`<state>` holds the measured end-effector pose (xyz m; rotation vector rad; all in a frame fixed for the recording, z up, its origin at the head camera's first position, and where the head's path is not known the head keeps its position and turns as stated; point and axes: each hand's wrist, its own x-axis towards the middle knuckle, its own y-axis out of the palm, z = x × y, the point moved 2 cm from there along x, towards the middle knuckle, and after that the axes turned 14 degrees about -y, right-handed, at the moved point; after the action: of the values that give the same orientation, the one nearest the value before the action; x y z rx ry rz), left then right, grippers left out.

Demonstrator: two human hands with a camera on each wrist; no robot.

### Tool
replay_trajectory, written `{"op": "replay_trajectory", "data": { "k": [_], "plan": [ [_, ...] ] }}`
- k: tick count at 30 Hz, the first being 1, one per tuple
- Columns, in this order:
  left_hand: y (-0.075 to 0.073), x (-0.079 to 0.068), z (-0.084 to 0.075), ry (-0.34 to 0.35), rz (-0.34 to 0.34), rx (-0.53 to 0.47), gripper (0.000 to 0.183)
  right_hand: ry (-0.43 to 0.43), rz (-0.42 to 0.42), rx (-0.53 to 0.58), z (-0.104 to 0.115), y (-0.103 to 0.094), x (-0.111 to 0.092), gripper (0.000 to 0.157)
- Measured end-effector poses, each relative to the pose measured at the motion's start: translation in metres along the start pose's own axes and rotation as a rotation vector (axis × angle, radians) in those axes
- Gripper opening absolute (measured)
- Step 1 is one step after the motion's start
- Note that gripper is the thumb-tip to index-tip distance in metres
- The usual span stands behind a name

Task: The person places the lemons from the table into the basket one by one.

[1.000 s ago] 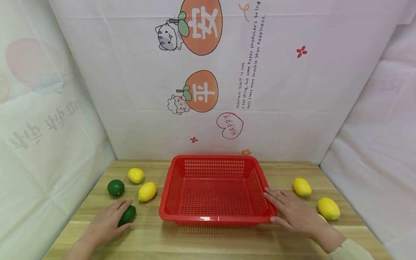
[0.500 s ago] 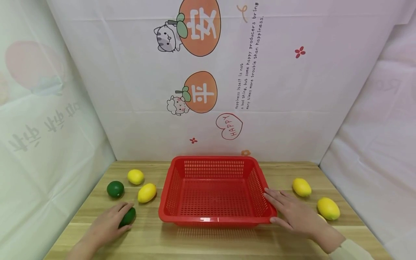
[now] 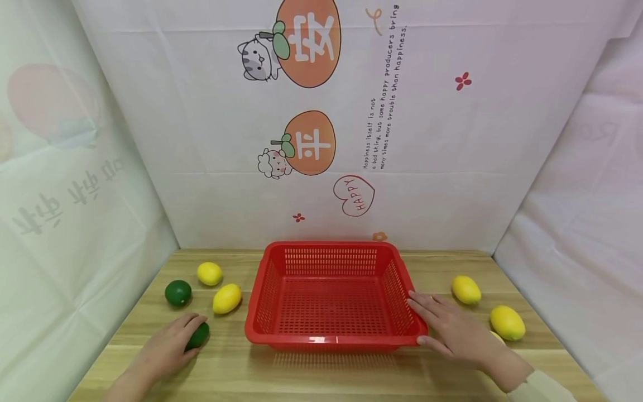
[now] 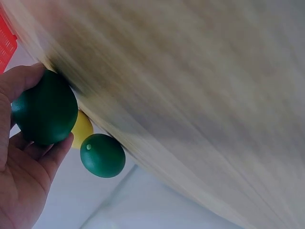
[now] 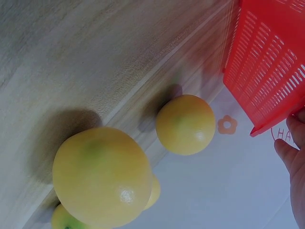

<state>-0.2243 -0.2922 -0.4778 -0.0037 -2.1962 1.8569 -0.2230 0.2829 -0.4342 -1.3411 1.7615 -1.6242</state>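
My left hand (image 3: 166, 344) curls around a dark green lime (image 3: 198, 336) on the wooden table, thumb on the near side and fingers on the far side. In the left wrist view the lime (image 4: 45, 109) sits between thumb and fingertips, right at the tabletop. A second green lime (image 3: 178, 293) and two yellow lemons (image 3: 227, 298) lie just beyond that hand. My right hand (image 3: 459, 329) rests with straight fingers on the right rim of a red plastic basket (image 3: 331, 339). No fruit shows inside the basket.
To the right of my right hand lie yellow lemons (image 3: 507, 322), one partly hidden behind the wrist. The right wrist view shows several lemons (image 5: 102, 176) beside the basket. A white printed cloth (image 3: 427, 139) rises behind the table (image 3: 321, 385) and along both sides.
The fingers of my left hand have drawn in closer around the green lime. My right hand and the basket stay where they were.
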Motion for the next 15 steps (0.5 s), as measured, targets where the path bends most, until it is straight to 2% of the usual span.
{"op": "replay_trajectory", "data": {
  "k": [10, 15],
  "plan": [
    [-0.0016, -0.0014, -0.0015, -0.003, 0.004, -0.014, 0.059, -0.015, -0.004, 0.003, 0.0009, -0.0011, 0.0007, 0.064],
    [-0.0047, -0.0009, -0.0032, 0.009, -0.023, 0.001, 0.061, -0.011, -0.002, 0.005, 0.0010, -0.0010, 0.0004, 0.064]
  ]
}}
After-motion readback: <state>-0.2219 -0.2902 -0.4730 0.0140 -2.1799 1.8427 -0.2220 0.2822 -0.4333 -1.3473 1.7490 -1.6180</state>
